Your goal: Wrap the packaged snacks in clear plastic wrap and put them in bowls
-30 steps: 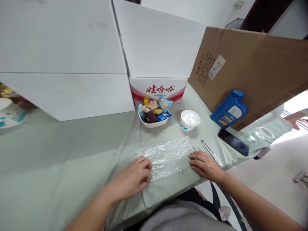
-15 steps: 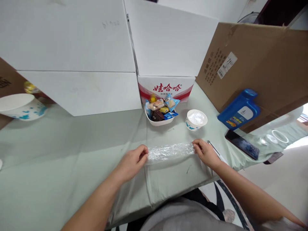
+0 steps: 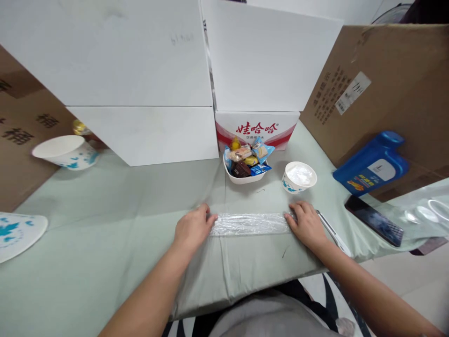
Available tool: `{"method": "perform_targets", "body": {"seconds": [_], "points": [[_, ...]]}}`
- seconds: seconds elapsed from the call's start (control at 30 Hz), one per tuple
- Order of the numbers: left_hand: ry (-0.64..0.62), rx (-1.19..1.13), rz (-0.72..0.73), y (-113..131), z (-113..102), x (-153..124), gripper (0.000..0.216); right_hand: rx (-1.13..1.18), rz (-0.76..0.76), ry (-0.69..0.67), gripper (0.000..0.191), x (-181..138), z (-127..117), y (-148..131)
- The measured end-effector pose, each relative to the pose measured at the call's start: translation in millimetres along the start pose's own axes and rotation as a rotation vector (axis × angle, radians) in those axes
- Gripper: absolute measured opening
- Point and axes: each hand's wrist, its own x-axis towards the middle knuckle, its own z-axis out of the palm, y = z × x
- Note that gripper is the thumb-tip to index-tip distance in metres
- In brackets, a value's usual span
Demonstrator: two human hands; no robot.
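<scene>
A folded strip of clear plastic film (image 3: 249, 224) lies stretched flat across the green tablecloth. My left hand (image 3: 192, 229) grips its left end between thumb and fingers. At the other end, the thumb and fingers of my right hand (image 3: 308, 226) close on the film. Just beyond my right hand stands a small paper cup (image 3: 291, 185) with blue leaf prints and crumpled clear plastic inside. Behind the strip sits a white bowl (image 3: 244, 179) heaped with wrapped snacks.
A slim pen-like object (image 3: 331, 230) lies right of my right hand. Further right are a phone (image 3: 374, 220), a blue bottle (image 3: 372, 164) and a brown carton (image 3: 393, 93). White boxes (image 3: 147, 133) stand at the back. Paper bowls (image 3: 79, 159) sit at left.
Both hands have lowered the plastic strip onto the table, where it now looks flatter and straighter. The camera view has shifted left, bringing another paper bowl into sight.
</scene>
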Motion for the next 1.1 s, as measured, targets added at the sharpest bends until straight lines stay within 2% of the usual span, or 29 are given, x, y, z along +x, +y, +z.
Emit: {"method": "perform_targets", "body": {"seconds": [0.07,0.1,0.17,0.23,0.3,0.37,0.43,0.53,0.6,0.7,0.83,0.97,1.03,1.1], "points": [[0.148,-0.021,0.018,-1,0,-2,0.015,0.051,0.020,-0.003,0.026,-3,-3,4],[0.213,-0.054,0.074,1,1,-5,0.015,0.081,0.027,-0.012,0.023,-5,-4,5],[0.264,-0.149,0.300,7,5,-12,0.019,0.161,0.042,-0.029,0.020,-10,-8,5],[0.210,-0.220,0.602,17,12,-21,0.022,0.297,0.061,-0.046,0.020,-14,-15,2],[0.129,-0.191,0.798,28,19,-30,0.023,0.487,0.097,-0.089,0.020,-18,-26,-3],[0.049,-0.115,0.853,36,26,-38,0.035,0.709,0.139,-0.184,0.016,-21,-42,-10],[-0.036,-0.078,0.871,40,31,-43,0.046,0.940,0.150,-0.337,0.010,-22,-60,-19],[-0.133,-0.114,0.961,41,32,-47,0.048,1.221,0.099,-0.591,0.012,-14,-84,-33],[-0.166,-0.147,1.044,40,31,-49,0.047,1.337,0.105,-0.696,0.017,-1,-91,-43],[-0.196,-0.176,1.125,39,30,-48,0.046,1.516,0.237,-0.708,0.031,29,-81,-59],[-0.267,-0.192,1.147,39,30,-45,0.053,1.665,0.436,-0.746,0.039,65,-36,-79],[-0.300,-0.219,1.130,38,29,-42,0.058,1.668,0.534,-0.761,0.043,76,5,-92],[-0.320,-0.222,1.114,37,28,-41,0.060,1.647,0.474,-0.587,0.045,73,14,-92],[-0.339,-0.224,1.104,36,27,-40,0.058,1.525,0.308,-0.310,0.042,68,15,-89]]}}
